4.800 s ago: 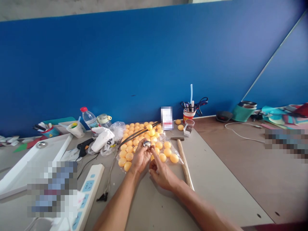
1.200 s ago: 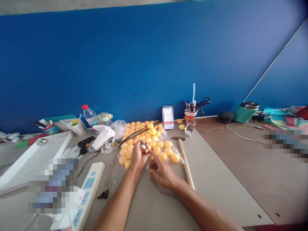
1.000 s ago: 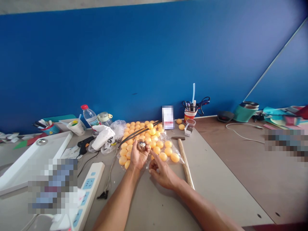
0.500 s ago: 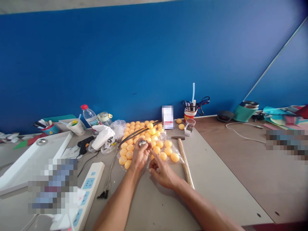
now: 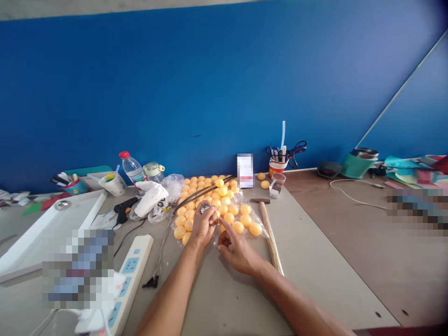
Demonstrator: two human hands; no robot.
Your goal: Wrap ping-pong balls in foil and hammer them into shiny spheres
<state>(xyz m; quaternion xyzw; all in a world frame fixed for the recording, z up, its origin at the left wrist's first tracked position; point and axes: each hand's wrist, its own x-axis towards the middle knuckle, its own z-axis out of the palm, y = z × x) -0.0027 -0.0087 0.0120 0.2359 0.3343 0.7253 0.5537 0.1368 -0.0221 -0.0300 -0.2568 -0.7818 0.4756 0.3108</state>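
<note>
My left hand [image 5: 204, 229] is closed around a shiny silver ball [image 5: 205, 208], held above the bag of orange balls. The ball's lower part is hidden by my fingers. Close beside it, my right hand [image 5: 238, 249] stretches its index finger toward the left fingertips, with the thumb apart and the other fingers loosely curled. I see nothing in that hand; whether its fingertip touches the left hand is unclear. Many orange balls [image 5: 255, 228] lie in a clear plastic bag under and behind both hands. Dark strips [image 5: 196, 193] lie across the bag.
A hammer [image 5: 266, 228] lies right of the bag. Leftward are a power strip [image 5: 135, 261], a glue gun [image 5: 124, 210], a white tray [image 5: 21, 261] and a red-capped bottle [image 5: 131, 168]. A cup of pens [image 5: 278, 165] and a green container [image 5: 359, 163] stand along the blue partition.
The view has shifted very slightly. My left hand has turned a little around the silver ball; my right hand keeps nearly the same pose.
</note>
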